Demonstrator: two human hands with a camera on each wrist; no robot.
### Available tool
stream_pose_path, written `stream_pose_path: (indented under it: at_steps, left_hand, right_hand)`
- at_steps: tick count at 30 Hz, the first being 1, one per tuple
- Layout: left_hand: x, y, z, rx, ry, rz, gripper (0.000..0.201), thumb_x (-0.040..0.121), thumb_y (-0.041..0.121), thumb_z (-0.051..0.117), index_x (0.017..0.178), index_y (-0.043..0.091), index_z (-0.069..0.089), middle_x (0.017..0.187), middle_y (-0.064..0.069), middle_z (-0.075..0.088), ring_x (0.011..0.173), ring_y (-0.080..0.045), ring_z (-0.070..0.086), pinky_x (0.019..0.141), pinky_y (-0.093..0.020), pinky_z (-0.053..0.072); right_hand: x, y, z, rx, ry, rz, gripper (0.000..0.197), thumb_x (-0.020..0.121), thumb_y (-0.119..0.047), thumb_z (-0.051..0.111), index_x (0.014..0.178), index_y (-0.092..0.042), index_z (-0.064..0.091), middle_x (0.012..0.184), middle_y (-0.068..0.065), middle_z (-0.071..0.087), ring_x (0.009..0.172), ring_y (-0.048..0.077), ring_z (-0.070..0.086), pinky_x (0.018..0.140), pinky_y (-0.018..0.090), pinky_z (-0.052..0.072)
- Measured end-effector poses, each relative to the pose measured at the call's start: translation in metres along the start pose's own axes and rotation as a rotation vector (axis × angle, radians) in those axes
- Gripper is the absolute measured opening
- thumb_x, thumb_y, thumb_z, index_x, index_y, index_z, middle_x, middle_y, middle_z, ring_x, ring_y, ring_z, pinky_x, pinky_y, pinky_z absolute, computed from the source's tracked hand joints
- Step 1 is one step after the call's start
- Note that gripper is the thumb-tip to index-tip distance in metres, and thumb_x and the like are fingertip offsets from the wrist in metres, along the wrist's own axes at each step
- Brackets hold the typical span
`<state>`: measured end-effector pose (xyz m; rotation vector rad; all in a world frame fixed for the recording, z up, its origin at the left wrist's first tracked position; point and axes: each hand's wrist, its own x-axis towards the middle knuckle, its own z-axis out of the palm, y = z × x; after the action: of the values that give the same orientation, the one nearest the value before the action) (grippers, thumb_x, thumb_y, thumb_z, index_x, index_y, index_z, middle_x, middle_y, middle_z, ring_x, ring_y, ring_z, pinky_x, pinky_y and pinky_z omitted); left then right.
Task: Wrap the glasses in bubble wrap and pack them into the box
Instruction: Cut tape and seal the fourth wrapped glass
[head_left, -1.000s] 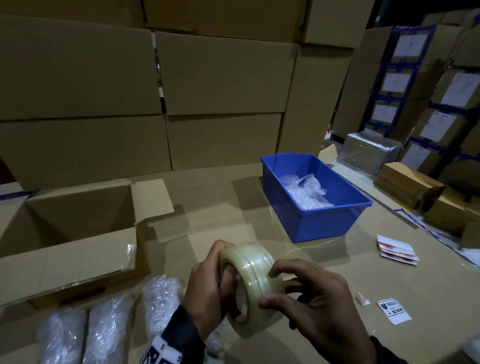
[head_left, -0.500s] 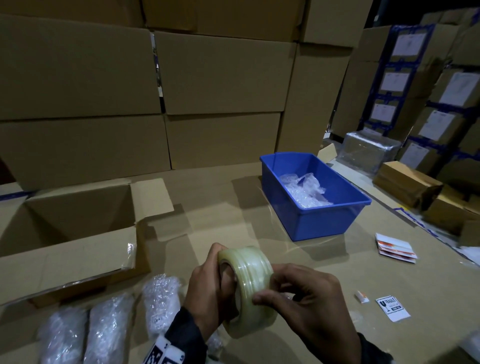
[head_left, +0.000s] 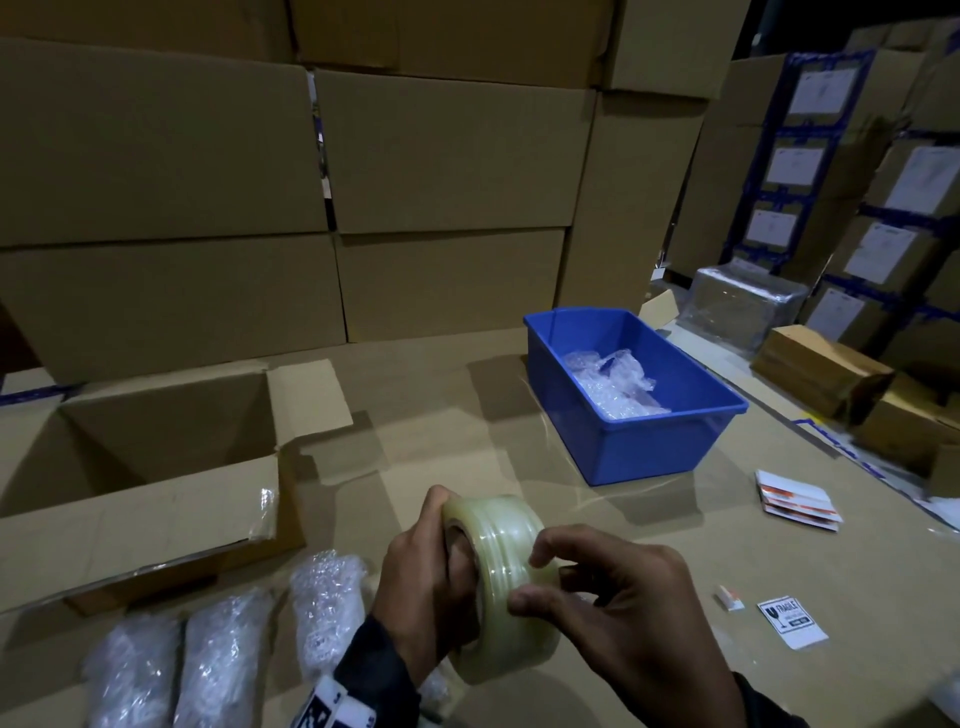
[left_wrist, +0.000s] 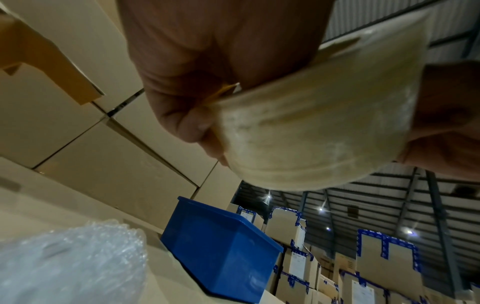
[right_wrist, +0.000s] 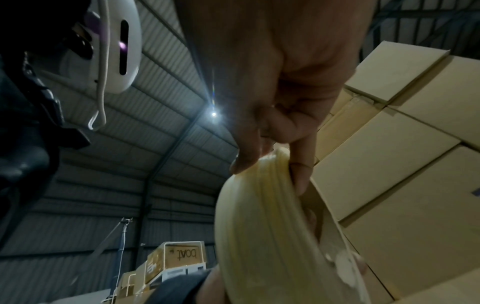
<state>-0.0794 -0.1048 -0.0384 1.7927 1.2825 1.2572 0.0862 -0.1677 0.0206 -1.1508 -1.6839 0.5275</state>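
A roll of clear packing tape is held upright above the table. My left hand grips it with fingers through the core and the thumb over the top. My right hand pinches the roll's outer face between thumb and forefinger. The left wrist view shows the tape roll close up, and the right wrist view shows my right fingertips on the tape roll's rim. Three bubble-wrapped glasses lie side by side at the near left. The open cardboard box stands at the left.
A blue bin with loose bubble wrap inside sits at the centre right. A small stack of labels and a fragile sticker lie on the right. Stacked cartons wall off the back and the right side.
My right thumb and forefinger have shifted over the roll's outer face. The roll and my left hand stay in about the same place.
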Motion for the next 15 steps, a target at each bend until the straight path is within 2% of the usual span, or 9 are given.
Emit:
stream_pose_path:
  at_steps: [2,5,7,10,12,14,15]
  left_hand:
    - [0.0005,-0.0007,0.0017,0.018,0.007,-0.013,0.011,0.084,0.031,0.04,0.086,0.021,0.04,0.06,-0.011,0.055,0.056,-0.032,0.052,0.052,-0.046,0.044]
    - [0.0004,0.0001,0.0006,0.055,0.023,-0.002,0.012,0.084,0.031,0.04,0.085,0.02,0.038,0.059,-0.009,0.056,0.05,-0.021,0.051,0.049,-0.035,0.04]
    - [0.0003,0.0034,0.0002,0.042,0.03,0.007,0.013,0.083,0.033,0.04,0.082,0.02,0.038,0.061,-0.007,0.056,0.047,-0.012,0.046,0.046,-0.027,0.036]
    - [0.0026,0.006,0.0,0.039,0.03,0.005,0.007,0.084,0.026,0.042,0.083,0.022,0.037,0.064,-0.006,0.058,0.047,-0.008,0.045,0.045,-0.023,0.035]
    - [0.0043,0.0051,-0.0005,0.044,0.018,-0.002,0.006,0.084,0.026,0.043,0.084,0.023,0.037,0.064,-0.005,0.059,0.049,-0.011,0.049,0.047,-0.026,0.039]
    - [0.005,0.0049,-0.0022,0.04,0.0,-0.023,0.008,0.086,0.027,0.044,0.086,0.022,0.038,0.063,-0.007,0.059,0.055,-0.022,0.055,0.052,-0.038,0.046]
    - [0.0048,0.0044,-0.0032,0.043,-0.008,-0.033,0.008,0.086,0.026,0.045,0.088,0.022,0.039,0.062,-0.007,0.059,0.057,-0.026,0.056,0.053,-0.042,0.047]
  right_hand:
    - [0.0014,0.0003,0.0003,-0.04,-0.014,-0.042,0.022,0.063,-0.03,0.087,0.07,-0.03,0.066,0.068,-0.027,0.063,0.064,-0.005,0.064,0.055,0.006,0.044]
    - [0.0006,-0.003,0.0035,-0.073,-0.012,-0.114,0.023,0.068,-0.035,0.079,0.062,-0.021,0.062,0.065,-0.021,0.061,0.058,-0.008,0.058,0.058,0.0,0.039]
    - [-0.0001,-0.0055,0.0022,-0.08,0.014,-0.114,0.024,0.065,-0.036,0.081,0.063,-0.022,0.061,0.062,-0.024,0.059,0.054,-0.011,0.054,0.056,-0.002,0.034]
    - [0.0007,-0.0088,0.001,0.003,0.051,-0.04,0.033,0.061,-0.05,0.075,0.087,-0.037,0.061,0.076,-0.026,0.066,0.065,-0.008,0.064,0.055,0.004,0.042]
    - [0.0007,-0.0079,0.0033,-0.027,0.05,-0.077,0.034,0.064,-0.05,0.073,0.095,-0.041,0.062,0.079,-0.029,0.065,0.07,-0.005,0.067,0.055,0.007,0.044]
    - [0.0002,-0.0073,0.0056,-0.055,0.056,-0.109,0.028,0.065,-0.047,0.074,0.089,-0.036,0.064,0.074,-0.03,0.063,0.068,-0.005,0.066,0.049,0.01,0.044]
    - [-0.0006,-0.0064,0.0068,-0.056,0.056,-0.099,0.027,0.064,-0.047,0.073,0.086,-0.035,0.064,0.074,-0.029,0.063,0.068,-0.005,0.066,0.048,0.015,0.048]
